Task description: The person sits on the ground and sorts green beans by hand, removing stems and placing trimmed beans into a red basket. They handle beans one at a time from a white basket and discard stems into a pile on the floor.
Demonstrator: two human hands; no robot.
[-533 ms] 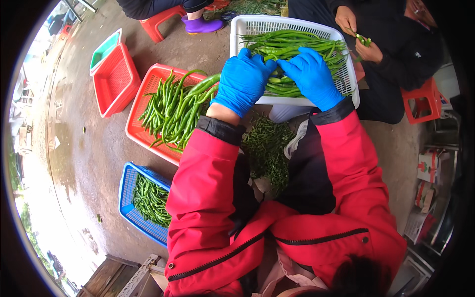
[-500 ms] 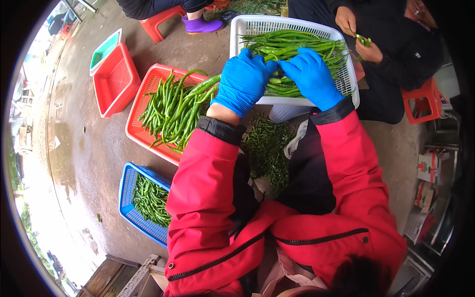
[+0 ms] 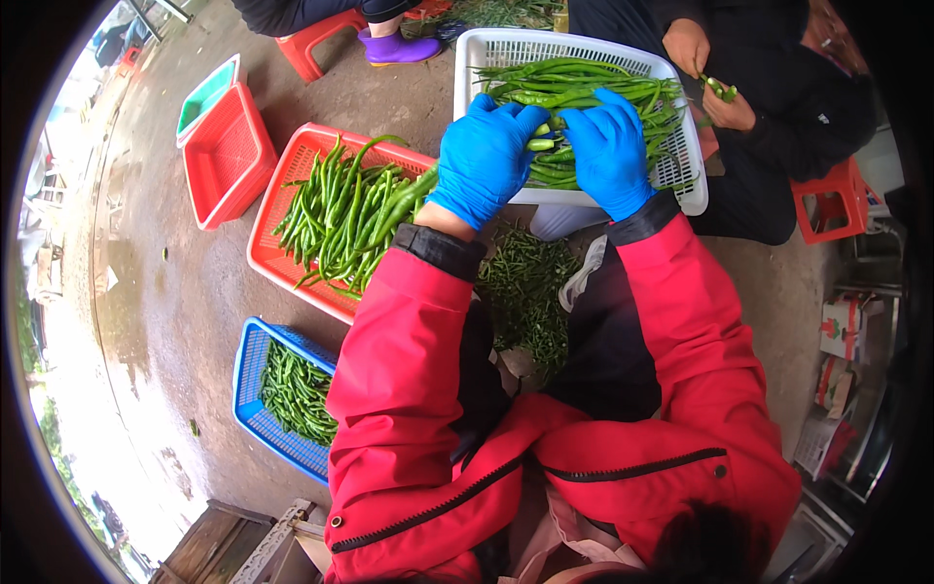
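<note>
We see the white basket (image 3: 695,195) with the left hand (image 3: 484,161) over its near-left corner and the right hand (image 3: 611,161) over its near edge. A narrow gap of ground (image 3: 195,282) parts its left edge from the orange-red basket (image 3: 275,248); a broader strip runs beyond the latter's left edge.

Around these we note a blue basket (image 3: 282,443) of small green peppers (image 3: 297,394) off the orange-red basket's near edge, and a red basket (image 3: 229,161) against a green basket (image 3: 206,99) off its far-left corner. A green heap (image 3: 525,292) (its pieces too small to make out) lies below the white basket's near edge. A co-worker's hands (image 3: 687,47) and dark-clothed leg (image 3: 744,195) bound the right edge.

The left hand is closed around a bunch of long green peppers (image 3: 401,206): pale ends project rightward over the white basket, bodies leftward over the orange-red one. The right hand, fingers bent, is just beside those ends; we cannot tell whether it pinches anything.
</note>
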